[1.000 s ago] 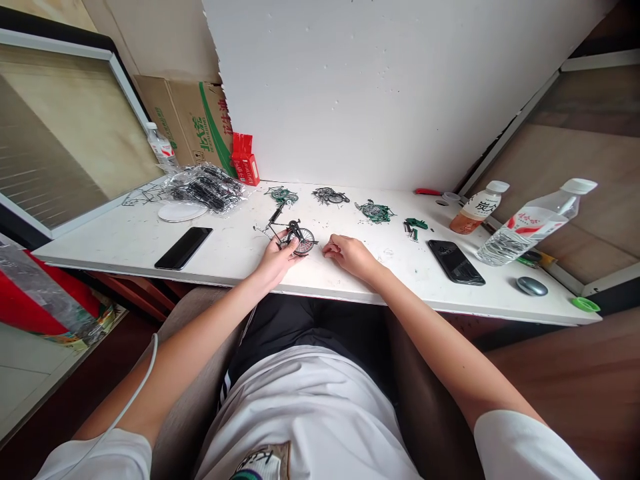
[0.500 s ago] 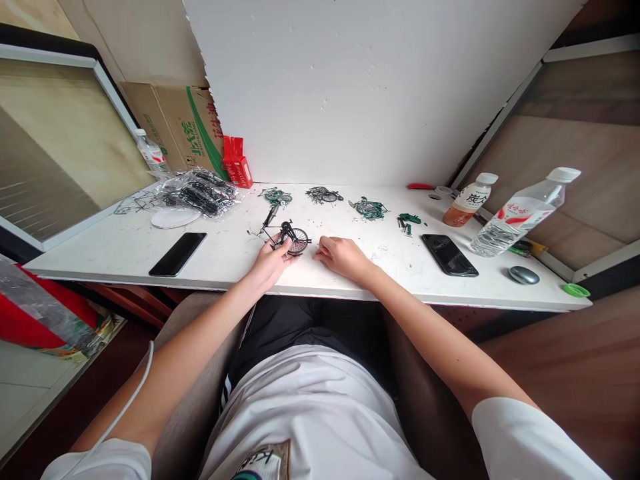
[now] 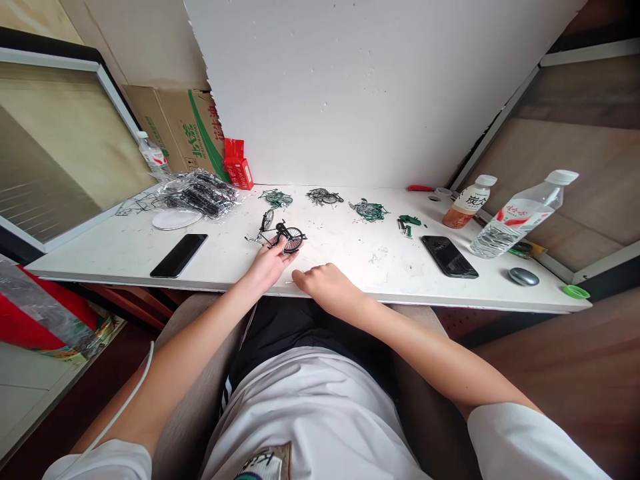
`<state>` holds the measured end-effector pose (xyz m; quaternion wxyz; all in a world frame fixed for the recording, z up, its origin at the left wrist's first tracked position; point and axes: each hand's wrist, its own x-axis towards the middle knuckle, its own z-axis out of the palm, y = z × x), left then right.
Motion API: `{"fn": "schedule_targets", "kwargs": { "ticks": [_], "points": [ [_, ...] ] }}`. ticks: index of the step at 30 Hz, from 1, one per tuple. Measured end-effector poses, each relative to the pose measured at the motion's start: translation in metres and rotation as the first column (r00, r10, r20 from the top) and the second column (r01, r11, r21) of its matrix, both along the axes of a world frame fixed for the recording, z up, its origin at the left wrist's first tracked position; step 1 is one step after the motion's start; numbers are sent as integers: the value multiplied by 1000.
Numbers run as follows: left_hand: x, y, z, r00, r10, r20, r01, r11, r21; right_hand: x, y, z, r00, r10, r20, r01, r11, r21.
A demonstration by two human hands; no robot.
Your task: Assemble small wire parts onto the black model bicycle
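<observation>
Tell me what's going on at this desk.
The person's left hand holds a small model bicycle by its wheel end. The right hand is closed near the desk's front edge, with something thin and pale, too small to identify, at its fingers. Behind lie green parts and dark parts, with a phone to the left.

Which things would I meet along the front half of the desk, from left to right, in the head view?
Left phone, left hand holding the model bicycle, right hand, right phone, silver oval object, green cap.
</observation>
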<state>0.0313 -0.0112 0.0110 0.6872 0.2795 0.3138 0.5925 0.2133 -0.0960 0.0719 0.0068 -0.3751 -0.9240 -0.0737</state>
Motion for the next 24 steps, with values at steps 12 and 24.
{"fn": "schedule_targets", "kwargs": {
  "ticks": [12,24],
  "points": [
    [2,-2,1,1000,1,-26,0,999,33,-15,-18,-6,999,38,7,-38,998,40],
    [7,-6,-3,988,0,-152,21,990,136,45,86,-25,263,-267,-927,-134,941,-310]
  ]
}}
